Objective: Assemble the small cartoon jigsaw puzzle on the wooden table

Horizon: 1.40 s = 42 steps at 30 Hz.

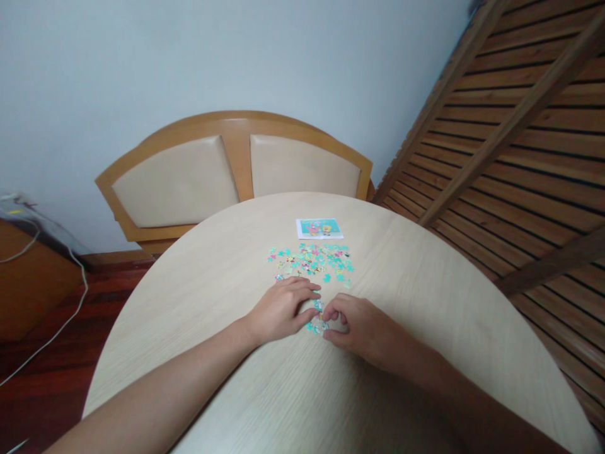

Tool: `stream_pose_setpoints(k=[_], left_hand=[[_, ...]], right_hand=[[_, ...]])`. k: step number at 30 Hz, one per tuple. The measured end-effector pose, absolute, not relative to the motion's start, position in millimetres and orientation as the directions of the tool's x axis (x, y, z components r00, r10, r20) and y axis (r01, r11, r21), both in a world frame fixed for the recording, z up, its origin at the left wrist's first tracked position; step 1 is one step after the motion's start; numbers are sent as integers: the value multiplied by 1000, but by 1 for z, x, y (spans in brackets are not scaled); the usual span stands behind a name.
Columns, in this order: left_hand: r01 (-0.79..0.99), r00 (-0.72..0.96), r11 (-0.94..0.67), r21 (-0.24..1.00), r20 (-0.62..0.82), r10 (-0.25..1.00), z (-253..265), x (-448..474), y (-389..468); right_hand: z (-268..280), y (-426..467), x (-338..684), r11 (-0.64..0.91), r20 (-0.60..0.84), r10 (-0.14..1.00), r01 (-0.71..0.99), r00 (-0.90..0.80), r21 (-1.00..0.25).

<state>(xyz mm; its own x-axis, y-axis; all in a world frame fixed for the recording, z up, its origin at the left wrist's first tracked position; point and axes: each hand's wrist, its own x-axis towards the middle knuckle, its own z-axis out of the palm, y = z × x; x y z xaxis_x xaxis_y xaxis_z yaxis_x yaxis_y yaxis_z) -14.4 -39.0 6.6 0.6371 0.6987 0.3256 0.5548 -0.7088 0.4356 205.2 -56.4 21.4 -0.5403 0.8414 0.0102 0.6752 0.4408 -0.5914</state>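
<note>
A small cluster of jigsaw puzzle pieces [318, 327] lies on the table between my two hands, in a short upright strip. My left hand [286, 305] rests palm down at its left, fingers stretched and thumb apart, the tips touching the strip's edge. At the right side, my right hand [357, 325] has curled fingers, with thumb and index at the edge of a piece. Both hands partly cover the cluster. Just beyond them many loose puzzle pieces [327, 277] are scattered, mostly turquoise with some pink and yellow.
A reference picture card [321, 228] with cartoon figures lies behind the loose pieces. The round wooden table [212, 271] has a padded bench [189, 183] against its far side. Wooden slats [510, 139] slope at the right. A white cable [70, 309] hangs at the left.
</note>
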Motion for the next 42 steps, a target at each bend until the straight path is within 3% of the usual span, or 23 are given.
stream_pose_setpoints(k=[16, 22, 27, 42], left_hand=[[523, 633, -700, 486, 328, 701, 5, -18, -38], [477, 656, -677, 560, 286, 699, 22, -31, -47], [462, 720, -680, 569, 208, 662, 30, -37, -52], [436, 736, -693, 575, 215, 641, 22, -31, -53]], right_hand=[[34, -54, 214, 361, -84, 866, 731, -494, -579], [30, -57, 207, 382, -20, 873, 708, -488, -594], [21, -64, 194, 456, 76, 867, 720, -493, -523], [19, -67, 190, 434, 66, 875, 715, -480, -548]])
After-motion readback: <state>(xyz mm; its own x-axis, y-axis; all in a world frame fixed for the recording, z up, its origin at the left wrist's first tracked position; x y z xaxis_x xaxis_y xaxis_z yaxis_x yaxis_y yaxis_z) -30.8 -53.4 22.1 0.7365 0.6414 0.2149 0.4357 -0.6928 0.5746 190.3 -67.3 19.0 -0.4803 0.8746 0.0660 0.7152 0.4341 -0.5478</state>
